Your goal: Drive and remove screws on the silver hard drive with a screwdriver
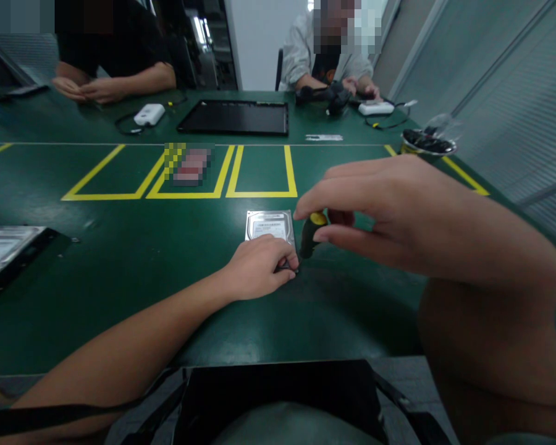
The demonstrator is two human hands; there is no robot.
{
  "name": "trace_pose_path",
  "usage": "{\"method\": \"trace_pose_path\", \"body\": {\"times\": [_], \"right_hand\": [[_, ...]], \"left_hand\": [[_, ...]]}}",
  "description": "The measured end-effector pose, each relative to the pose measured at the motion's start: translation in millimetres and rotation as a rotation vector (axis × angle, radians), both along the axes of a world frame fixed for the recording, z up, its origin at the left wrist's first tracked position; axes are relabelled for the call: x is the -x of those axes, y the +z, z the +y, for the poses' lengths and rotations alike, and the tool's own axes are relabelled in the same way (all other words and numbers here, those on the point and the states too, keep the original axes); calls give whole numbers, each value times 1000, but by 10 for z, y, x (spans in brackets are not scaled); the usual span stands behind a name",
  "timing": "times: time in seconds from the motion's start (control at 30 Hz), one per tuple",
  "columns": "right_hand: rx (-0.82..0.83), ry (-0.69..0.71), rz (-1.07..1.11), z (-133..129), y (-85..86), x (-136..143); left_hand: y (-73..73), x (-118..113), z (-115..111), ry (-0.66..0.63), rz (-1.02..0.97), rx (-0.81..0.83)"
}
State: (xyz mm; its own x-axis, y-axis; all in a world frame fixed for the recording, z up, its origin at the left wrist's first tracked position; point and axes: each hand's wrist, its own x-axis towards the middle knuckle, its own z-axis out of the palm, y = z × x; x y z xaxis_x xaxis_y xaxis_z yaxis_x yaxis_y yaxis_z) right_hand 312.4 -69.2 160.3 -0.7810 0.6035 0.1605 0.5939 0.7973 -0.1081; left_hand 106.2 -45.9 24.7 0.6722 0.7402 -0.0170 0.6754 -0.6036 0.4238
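Observation:
A small silver hard drive with a white label (269, 224) lies on the green table. My left hand (263, 264) rests over its near part, fingers curled at the near right corner; whether they pinch anything small there is hidden. Just right of the drive, my right hand (366, 213) holds a short black screwdriver with a yellow cap (309, 238) between thumb and fingers. The screwdriver's handle stands slightly tilted, its lower end close to the drive's near right corner. Its tip is too small to make out.
A larger drive in a black bracket (16, 250) lies at the left. Beyond are yellow tape outlines (262, 195), a blurred reddish object (192, 167), a black panel (235, 117) and a tub (429, 143). Two people sit across the table.

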Motion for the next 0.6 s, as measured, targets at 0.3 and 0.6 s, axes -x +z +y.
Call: {"method": "trace_pose_path", "body": {"times": [0.3, 0.6], "right_hand": [[73, 36, 63, 5, -1, 57], [84, 32, 9, 3, 10, 1]], "left_hand": [[-9, -23, -16, -17, 2, -29], [-10, -1, -12, 4, 14, -13]]}}
